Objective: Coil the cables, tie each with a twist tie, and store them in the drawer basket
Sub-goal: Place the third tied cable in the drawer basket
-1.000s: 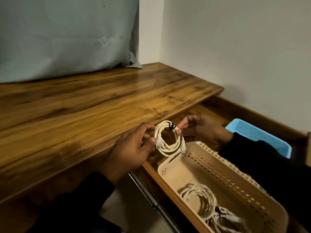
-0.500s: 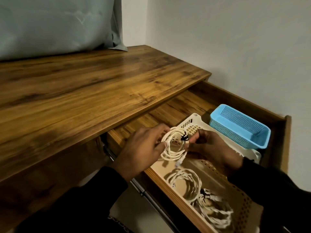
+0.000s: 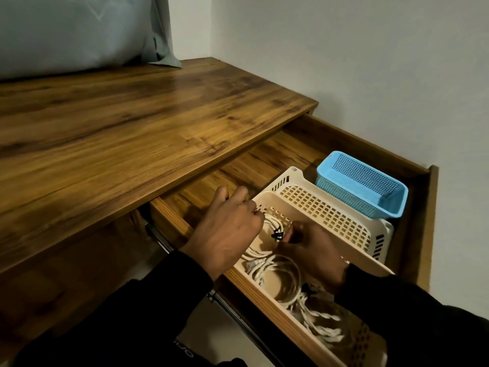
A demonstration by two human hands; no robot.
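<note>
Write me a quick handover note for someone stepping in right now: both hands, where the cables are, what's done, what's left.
Left hand and right hand: both hold the tied white cable coil low inside the beige basket in the open drawer.
Black twist tie is on that coil.
Other coiled cables already lie in the basket.
Blue basket sits behind the beige one.
Left: let go of this coil. No loose cables in view.

1. Cream basket open from above; coiled cables cover its near floor.
2. Blue basket blocks the drawer's far-right corner.
3. Drawer floor left of the baskets is bare, overhung by the counter edge.
</note>
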